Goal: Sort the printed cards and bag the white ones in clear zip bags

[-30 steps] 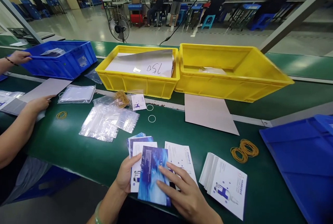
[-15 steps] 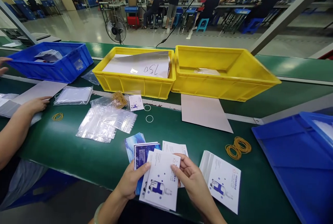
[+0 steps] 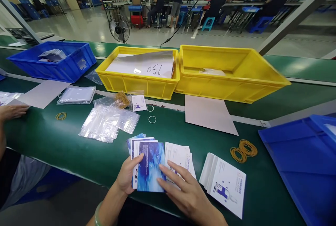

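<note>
My left hand (image 3: 128, 174) grips a fanned stack of printed cards by its left side, thumb on top. The uppermost is a blue card (image 3: 151, 170) with pale lettering; white and blue edges show beneath it. My right hand (image 3: 183, 187) has its fingers stretched out, their tips at the blue card's right edge. White cards (image 3: 178, 152) lie on the table just behind those fingers, partly covered by them. To the right of my right hand is a spread pile of white cards (image 3: 227, 185) printed with a purple-and-white bottle-like device.
Rubber bands (image 3: 244, 150) lie near a blue bin (image 3: 286, 159). Clear zip bags (image 3: 101, 122) and two white rings (image 3: 152, 119) are mid-table. Two yellow bins (image 3: 141, 87) and another blue bin (image 3: 70, 66) line the back. A co-worker's hand (image 3: 15, 111) is at left.
The white cards that were on top in my hands are gone from there; a blue card is now uppermost. My right hand's pinch has opened. The co-worker's hand has moved left.
</note>
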Motion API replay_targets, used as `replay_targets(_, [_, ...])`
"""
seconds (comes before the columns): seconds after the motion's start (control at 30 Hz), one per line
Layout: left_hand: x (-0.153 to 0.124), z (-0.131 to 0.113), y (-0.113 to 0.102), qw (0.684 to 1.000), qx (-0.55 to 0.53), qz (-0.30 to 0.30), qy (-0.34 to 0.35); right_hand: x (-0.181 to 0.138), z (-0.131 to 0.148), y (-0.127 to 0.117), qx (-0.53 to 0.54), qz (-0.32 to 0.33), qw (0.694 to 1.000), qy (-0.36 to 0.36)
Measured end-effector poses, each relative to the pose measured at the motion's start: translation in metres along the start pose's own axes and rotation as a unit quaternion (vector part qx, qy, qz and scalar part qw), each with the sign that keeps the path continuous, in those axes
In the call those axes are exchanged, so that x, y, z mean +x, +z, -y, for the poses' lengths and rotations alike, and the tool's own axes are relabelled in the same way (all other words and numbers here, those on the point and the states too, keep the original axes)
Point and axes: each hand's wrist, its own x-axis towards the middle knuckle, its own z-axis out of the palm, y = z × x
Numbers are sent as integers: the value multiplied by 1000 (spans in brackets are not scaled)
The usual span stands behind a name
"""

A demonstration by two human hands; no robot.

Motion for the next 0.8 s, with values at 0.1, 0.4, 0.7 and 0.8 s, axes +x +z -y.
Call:
replay_targets(0.1, [1,-5,1,1000,0,1,2,0,6,-13,93,-61,994,-5])
replay_targets(0.4, [-1,12,3,999,46,20,-8,21,19,-2,425,-186,730,502])
replay_targets(0.7, [1,-8,3,999,-47,9,-19,-18,-29,-11,343,-126,750,551])
replay_targets(0.8, [3,-12,2,996,-24,-85,-16,-25,-31,-6,97,-89,885,447])
